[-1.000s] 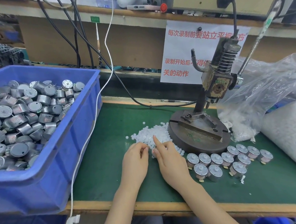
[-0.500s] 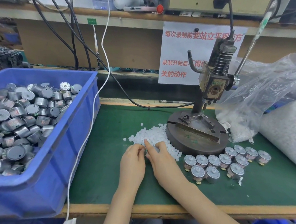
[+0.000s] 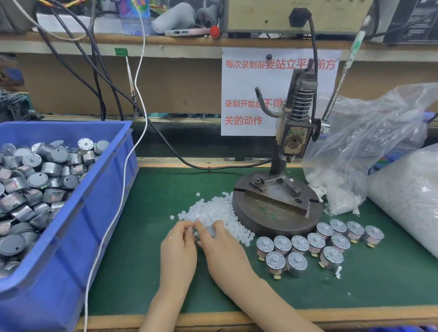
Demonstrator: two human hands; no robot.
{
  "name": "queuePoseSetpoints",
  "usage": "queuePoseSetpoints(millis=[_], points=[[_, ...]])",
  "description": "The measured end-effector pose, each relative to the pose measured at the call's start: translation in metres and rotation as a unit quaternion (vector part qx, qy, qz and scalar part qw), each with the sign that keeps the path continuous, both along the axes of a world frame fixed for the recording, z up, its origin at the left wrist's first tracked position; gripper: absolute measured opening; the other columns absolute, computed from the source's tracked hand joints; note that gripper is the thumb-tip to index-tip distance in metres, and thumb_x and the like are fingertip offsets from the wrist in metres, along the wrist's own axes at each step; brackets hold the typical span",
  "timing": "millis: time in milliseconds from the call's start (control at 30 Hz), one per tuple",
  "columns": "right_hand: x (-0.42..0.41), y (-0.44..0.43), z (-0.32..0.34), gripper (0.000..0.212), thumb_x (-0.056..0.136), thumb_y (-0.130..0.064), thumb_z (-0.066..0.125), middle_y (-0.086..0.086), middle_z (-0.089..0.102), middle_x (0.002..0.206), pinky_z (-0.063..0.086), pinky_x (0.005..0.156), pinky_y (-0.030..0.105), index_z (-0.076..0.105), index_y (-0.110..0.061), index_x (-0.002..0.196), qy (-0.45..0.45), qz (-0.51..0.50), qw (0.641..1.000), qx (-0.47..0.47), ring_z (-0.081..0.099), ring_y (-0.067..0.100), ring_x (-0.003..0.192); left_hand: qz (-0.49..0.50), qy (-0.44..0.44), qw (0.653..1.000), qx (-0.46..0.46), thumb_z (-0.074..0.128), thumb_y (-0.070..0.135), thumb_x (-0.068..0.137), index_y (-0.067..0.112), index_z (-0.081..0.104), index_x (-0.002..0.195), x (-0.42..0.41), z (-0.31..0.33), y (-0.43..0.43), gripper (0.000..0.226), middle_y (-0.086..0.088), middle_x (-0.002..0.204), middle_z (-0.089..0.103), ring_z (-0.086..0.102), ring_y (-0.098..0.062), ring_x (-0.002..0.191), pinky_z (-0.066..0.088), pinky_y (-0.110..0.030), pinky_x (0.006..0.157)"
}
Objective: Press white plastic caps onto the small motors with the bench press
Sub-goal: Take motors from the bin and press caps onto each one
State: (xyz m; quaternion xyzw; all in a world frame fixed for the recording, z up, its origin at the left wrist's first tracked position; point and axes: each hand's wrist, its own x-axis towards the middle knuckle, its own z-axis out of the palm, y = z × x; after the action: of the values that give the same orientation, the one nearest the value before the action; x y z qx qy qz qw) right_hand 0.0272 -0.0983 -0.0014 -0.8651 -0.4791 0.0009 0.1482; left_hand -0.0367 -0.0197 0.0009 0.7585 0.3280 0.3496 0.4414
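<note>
Meeting at near edge of caps (image 3: 215, 211) pile on mat (image 3: 142, 273): right hand (image 3: 224, 252) curled round grey motor (image 3: 211, 231); left hand (image 3: 178, 253) fingertips bent against it, cannot tell if pinching anything. Press (image 3: 279, 208) touching pile's right side. Motors (image 3: 317, 247) in rows before press.

Hands hide what they hold

Where the left hand (image 3: 178, 248) and right hand (image 3: 223, 250) meet over the cap pile (image 3: 215, 212), a grey shape (image 3: 209, 232), perhaps a motor, is mostly covered; the blue bin (image 3: 65, 265) runs off the left edge.
</note>
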Motion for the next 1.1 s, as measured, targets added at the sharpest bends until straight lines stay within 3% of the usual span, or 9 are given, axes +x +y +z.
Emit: queuePoseSetpoints(millis=[100, 233, 367, 533, 667, 867, 1000, 1100], points=[[-0.003, 0.003, 0.0, 0.059, 0.095, -0.01, 0.036, 0.013, 0.033, 0.123, 0.027, 0.069, 0.032, 0.011, -0.018, 0.149, 0.003, -0.015, 1.0, -0.003, 0.048, 0.03, 0.099, 0.005, 0.005, 1.0, -0.01, 0.046, 0.0, 0.091, 0.02, 0.059, 0.083, 0.0, -0.001, 0.001, 0.025, 0.001, 0.07, 0.061, 0.06, -0.021, 0.07, 0.041, -0.017, 0.061], [0.002, 0.0, -0.002, 0.05, 0.1, -0.026, 0.033, 0.007, 0.035, 0.12, 0.034, 0.07, 0.032, 0.016, -0.025, 0.148, 0.052, -0.032, 0.997, 0.057, 0.049, 0.03, 0.098, -0.016, 0.01, 1.0, -0.017, 0.045, 0.0, 0.09, 0.02, 0.06, 0.086, 0.0, -0.001, 0.0, 0.025, 0.0, 0.079, 0.064, 0.061, -0.02, 0.076, 0.041, -0.023, 0.067], [0.002, -0.006, 0.001, 0.044, 0.1, -0.03, 0.036, -0.003, 0.037, 0.107, 0.043, 0.078, 0.03, 0.032, -0.027, 0.143, 0.139, -0.015, 0.972, 0.189, 0.051, 0.019, 0.092, -0.041, 0.042, 0.998, 0.006, 0.045, -0.002, 0.088, 0.021, 0.059, 0.084, 0.0, -0.001, 0.0, 0.027, 0.001, 0.085, 0.063, 0.06, -0.016, 0.08, 0.039, -0.022, 0.067], [0.0, -0.009, 0.0, 0.036, 0.097, -0.023, 0.047, -0.006, 0.042, 0.106, 0.039, 0.076, 0.02, 0.049, -0.021, 0.133, 0.119, 0.001, 0.958, 0.262, 0.049, 0.009, 0.081, -0.044, 0.055, 0.997, 0.012, 0.046, 0.001, 0.089, 0.018, 0.06, 0.087, 0.0, -0.001, 0.0, 0.022, 0.001, 0.088, 0.062, 0.057, -0.017, 0.082, 0.039, -0.024, 0.07], [-0.001, -0.01, 0.0, 0.032, 0.096, -0.024, 0.05, -0.012, 0.039, 0.103, 0.038, 0.073, 0.017, 0.054, -0.021, 0.127, 0.111, -0.004, 0.95, 0.291, 0.041, -0.003, 0.074, -0.044, 0.056, 0.997, 0.026, 0.048, 0.003, 0.089, 0.013, 0.062, 0.089, 0.0, -0.002, -0.001, 0.017, 0.003, 0.084, 0.061, 0.056, -0.017, 0.079, 0.041, -0.026, 0.07], [-0.001, -0.011, 0.002, 0.028, 0.094, -0.024, 0.054, -0.013, 0.04, 0.108, 0.044, 0.077, 0.018, 0.057, -0.022, 0.122, 0.135, -0.025, 0.934, 0.33, 0.039, -0.017, 0.088, -0.08, 0.075, 0.992, 0.055, 0.054, 0.022, 0.084, 0.03, 0.053, 0.078, -0.002, -0.001, -0.007, 0.01, 0.01, 0.064, 0.053, 0.049, -0.007, 0.061, 0.041, -0.026, 0.057], [-0.002, -0.013, 0.002, 0.026, 0.089, -0.019, 0.061, -0.017, 0.039, 0.106, 0.034, 0.07, 0.002, 0.061, -0.021, 0.115, 0.137, -0.044, 0.919, 0.366, 0.046, -0.016, 0.083, -0.106, 0.111, 0.986, 0.07, 0.048, 0.043, 0.075, 0.05, 0.042, 0.087, -0.002, 0.002, -0.01, 0.015, 0.03, 0.085, 0.051, 0.049, 0.012, 0.078, 0.033, -0.013, 0.058], [-0.005, -0.012, 0.001, 0.026, 0.088, -0.02, 0.063, -0.013, 0.04, 0.108, 0.034, 0.07, 0.001, 0.061, -0.021, 0.114, 0.128, -0.038, 0.923, 0.362, 0.049, -0.015, 0.08, -0.103, 0.103, 0.985, 0.086, 0.052, 0.036, 0.085, 0.042, 0.047, 0.104, -0.001, -0.002, -0.009, 0.02, 0.028, 0.094, 0.049, 0.05, 0.007, 0.083, 0.038, -0.016, 0.062]])
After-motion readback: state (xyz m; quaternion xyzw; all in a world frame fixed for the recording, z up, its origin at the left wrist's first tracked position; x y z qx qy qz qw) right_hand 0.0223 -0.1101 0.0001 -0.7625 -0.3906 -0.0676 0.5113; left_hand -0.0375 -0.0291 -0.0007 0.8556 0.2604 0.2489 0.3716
